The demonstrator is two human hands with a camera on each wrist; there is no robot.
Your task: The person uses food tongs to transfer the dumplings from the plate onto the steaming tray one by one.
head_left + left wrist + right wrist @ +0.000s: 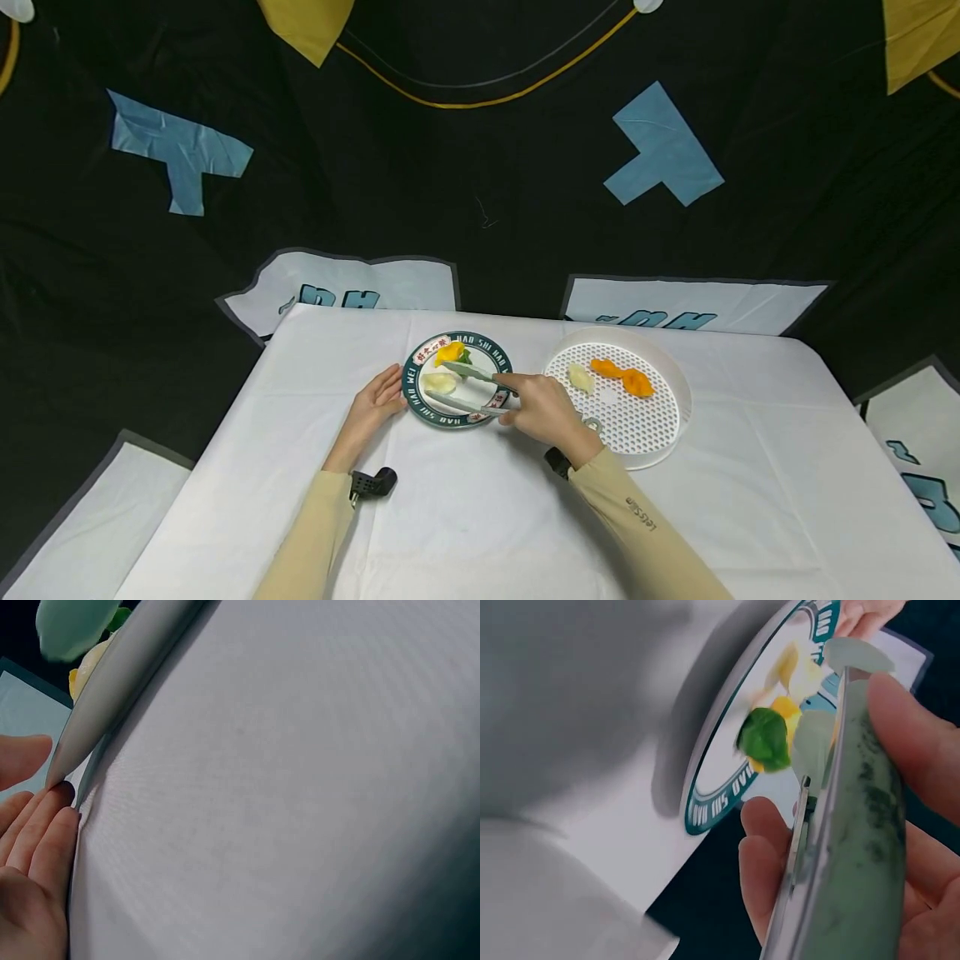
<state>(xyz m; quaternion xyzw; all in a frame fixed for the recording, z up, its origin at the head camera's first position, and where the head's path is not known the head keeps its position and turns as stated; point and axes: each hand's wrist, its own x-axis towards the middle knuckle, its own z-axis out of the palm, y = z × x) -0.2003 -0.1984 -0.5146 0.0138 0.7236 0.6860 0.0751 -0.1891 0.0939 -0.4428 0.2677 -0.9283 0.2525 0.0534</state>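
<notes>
While my left hand [372,403] rests its fingertips against the rim of the plate [410,388], those fingers lie straight and close together, with the thumb standing apart, so I would call this a steadying touch rather than a grip. My right hand [546,408] pinches the tongs [467,369] between thumb and fingers, and their two arms are spread. Between the tips sits a pale piece [440,383] on the plate, just nearer me than the yellow piece [448,354] and the green piece [466,358]; whether either tip touches it I cannot tell. I take the step in hand to be closing on that pale piece, and it probably wants a gentle squeeze: it looks soft and perhaps slippery, so too much force could bruise it or shoot it out sideways. I should lower both tips to the plate's surface and bring them in evenly around its middle, easing the far arm away from its yellow and green neighbours so that none gets dragged along. A light press of the left fingertips ought to stop the plate sliding. My right wrist runs close to the white tray [681,417], which holds another pale piece [580,378] and some orange pieces [637,383], so a small lift there seems wise.
</notes>
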